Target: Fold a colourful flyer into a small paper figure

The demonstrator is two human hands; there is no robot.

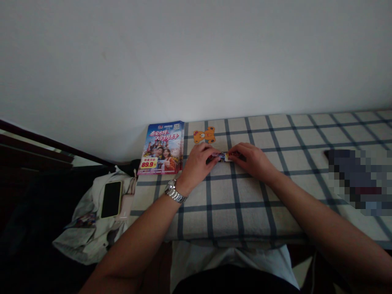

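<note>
Both hands meet over a small, narrow strip of colourful printed paper (pixel 224 157), which looks like a folded leaflet, low on the checked cloth. My left hand (pixel 200 159), with a silver watch at the wrist, pinches its left end between thumb and fingers. At the other end, my right hand (pixel 249 158) grips it the same way. The fingers cover much of the strip. To the left of my left hand lies a stack of blue and pink leaflets (pixel 162 149) with a "89.9" price on top. An orange teddy bear picture (pixel 204 135) shows on the cloth just beyond my left hand.
A blue-and-cream checked cloth (pixel 196 220) covers the table, which meets a pale wall (pixel 196 61). Down on the left, a phone (pixel 111 199) rests on crumpled light fabric (pixel 92 237). A dark, partly blurred-out item (pixel 352 175) lies at the right.
</note>
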